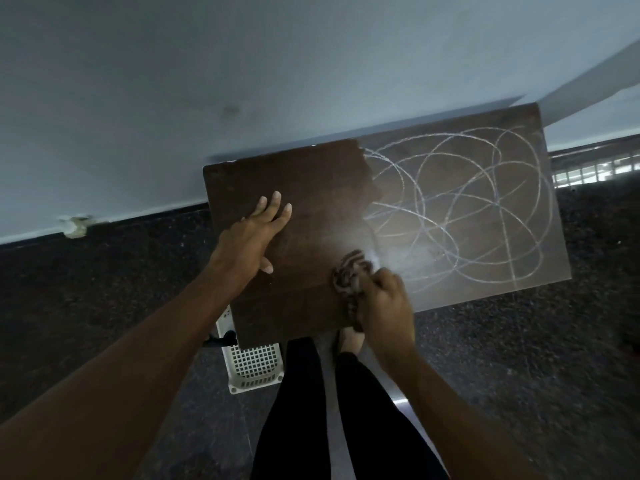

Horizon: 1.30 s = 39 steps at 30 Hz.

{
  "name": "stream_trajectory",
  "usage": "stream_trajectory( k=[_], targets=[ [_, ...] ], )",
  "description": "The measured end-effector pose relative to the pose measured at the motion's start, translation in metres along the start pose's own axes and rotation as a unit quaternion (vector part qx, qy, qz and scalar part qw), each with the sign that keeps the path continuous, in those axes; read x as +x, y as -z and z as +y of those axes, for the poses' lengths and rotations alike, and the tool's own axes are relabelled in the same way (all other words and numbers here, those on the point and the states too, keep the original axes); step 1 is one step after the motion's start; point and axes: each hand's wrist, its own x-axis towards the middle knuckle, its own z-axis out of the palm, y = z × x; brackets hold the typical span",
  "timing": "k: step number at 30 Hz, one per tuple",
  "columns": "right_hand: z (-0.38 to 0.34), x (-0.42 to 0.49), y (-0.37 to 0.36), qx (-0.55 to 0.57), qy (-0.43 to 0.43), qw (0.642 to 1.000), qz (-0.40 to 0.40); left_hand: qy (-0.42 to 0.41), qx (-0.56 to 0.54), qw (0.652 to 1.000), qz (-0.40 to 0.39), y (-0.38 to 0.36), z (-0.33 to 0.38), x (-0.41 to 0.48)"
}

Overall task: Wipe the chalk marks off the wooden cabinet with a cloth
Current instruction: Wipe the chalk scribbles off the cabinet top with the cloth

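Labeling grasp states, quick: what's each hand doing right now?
Left hand: open, fingers straight, flat on the cabinet top.
Right hand: closed, gripping the cloth on the cabinet top.

The cabinet (304, 188) stands before the wall (242, 81); chalk marks (460, 209) lie on the right part of its top; the left hand (252, 237) rests on the left part; the cloth (348, 275), in the right hand (384, 306), lies between them, near the front edge.

The left hand (254, 237) lies flat, palm down, fingers straight and pointing far, its arm reaching in from the near left. The right hand (384, 303), nearer and rightward, curls its fingers around a bunched cloth (348, 271).
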Motion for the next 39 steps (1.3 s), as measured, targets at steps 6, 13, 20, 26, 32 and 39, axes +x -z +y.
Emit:
stream_trajectory(
  k=[6,13,20,26,32,39],
  targets=[
    [-0.032,0.093,0.019,0.079,-0.065,0.992,0.072,0.002,-0.014,1.0,0.008,0.0,0.001,-0.001],
    [-0.078,0.092,0.006,0.02,-0.006,0.999,0.042,0.008,-0.008,1.0,0.019,-0.004,0.001,0.0],
    [-0.05,0.018,-0.014,-0.022,0.04,0.998,-0.048,0.004,-0.003,1.0,0.0,-0.008,-0.004,0.01],
    [-0.027,0.038,0.013,-0.052,0.0,0.999,-0.005,-0.001,0.001,1.0,0.002,-0.008,-0.003,0.007],
    [-0.036,0.136,0.039,0.045,-0.101,0.99,0.082,-0.003,0.018,1.0,-0.009,-0.006,-0.001,0.008],
    [-0.097,0.18,0.033,-0.001,-0.039,0.996,0.076,-0.004,0.048,0.999,0.018,-0.002,0.002,0.001]
  ],
)
